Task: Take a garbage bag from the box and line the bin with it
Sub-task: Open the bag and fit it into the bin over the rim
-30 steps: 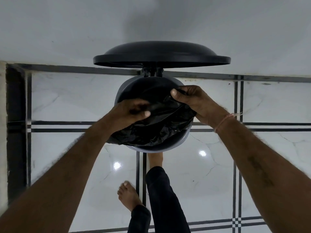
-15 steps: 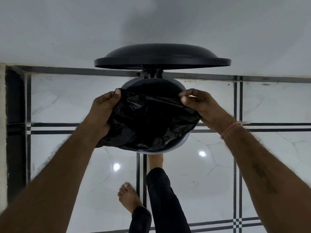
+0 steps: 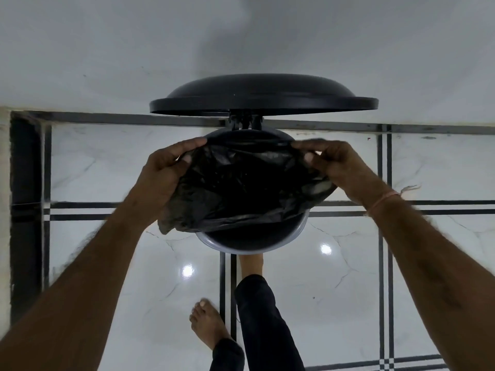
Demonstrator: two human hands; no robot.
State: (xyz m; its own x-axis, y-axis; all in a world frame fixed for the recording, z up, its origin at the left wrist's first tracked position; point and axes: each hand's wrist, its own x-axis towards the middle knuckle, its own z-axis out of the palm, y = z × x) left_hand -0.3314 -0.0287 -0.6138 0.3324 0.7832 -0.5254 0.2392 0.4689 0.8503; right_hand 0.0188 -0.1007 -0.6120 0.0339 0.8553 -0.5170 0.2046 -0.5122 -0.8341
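A round pedal bin (image 3: 292, 241) with a pale rim stands on the floor by the wall, its black lid (image 3: 263, 96) raised upright behind it. A black garbage bag (image 3: 241, 188) is spread across the bin's mouth, crumpled and hanging over the left side. My left hand (image 3: 163, 178) pinches the bag's edge at the far left of the rim. My right hand (image 3: 337, 167) pinches the edge at the far right. The box is not in view.
One of my feet (image 3: 251, 263) presses at the bin's base, and my other foot (image 3: 209, 325) rests on the glossy white tiled floor (image 3: 348, 290) with dark stripes. A white wall (image 3: 241, 36) rises right behind the bin. A dark vertical strip (image 3: 24, 210) runs along the left.
Both hands moved apart and toward the far side of the rim, stretching the bag's opening wider over the bin. One second ago they held it bunched over the middle.
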